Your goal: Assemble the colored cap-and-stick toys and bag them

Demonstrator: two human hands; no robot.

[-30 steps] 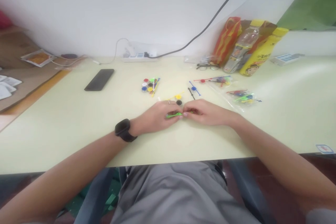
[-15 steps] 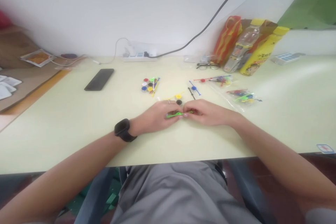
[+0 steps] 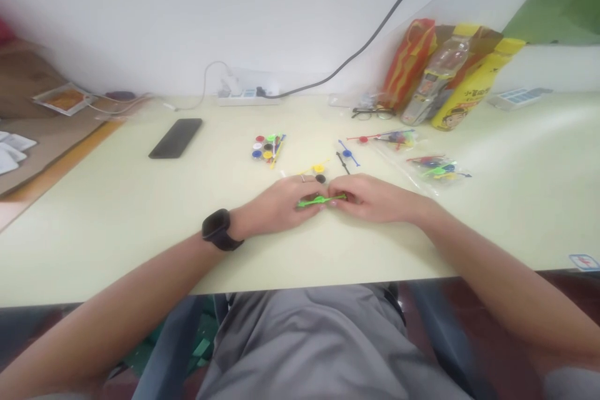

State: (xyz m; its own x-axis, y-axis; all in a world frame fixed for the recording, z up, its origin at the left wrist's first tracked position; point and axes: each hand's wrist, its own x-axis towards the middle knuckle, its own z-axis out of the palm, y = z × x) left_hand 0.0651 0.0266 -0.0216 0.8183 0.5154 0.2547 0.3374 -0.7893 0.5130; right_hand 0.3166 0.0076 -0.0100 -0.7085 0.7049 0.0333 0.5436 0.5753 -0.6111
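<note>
Pale desk (image 3: 140, 219), left hand (image 3: 281, 203) and right hand (image 3: 370, 200), grips clamped on green stick (image 3: 321, 201), ends hidden

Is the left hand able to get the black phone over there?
Probably yes: only bare table lies between the left hand and the phone, though that hand is pinching the green stick.

Wall: a plain white wall (image 3: 187, 6) stood behind.
Desk: a pale yellow desk (image 3: 117, 225) spanned the view.
Left: a brown wooden surface (image 3: 28, 75) adjoined it.
Right: a green panel (image 3: 557, 6).
Floor: a dark reddish floor (image 3: 492, 362).
</note>
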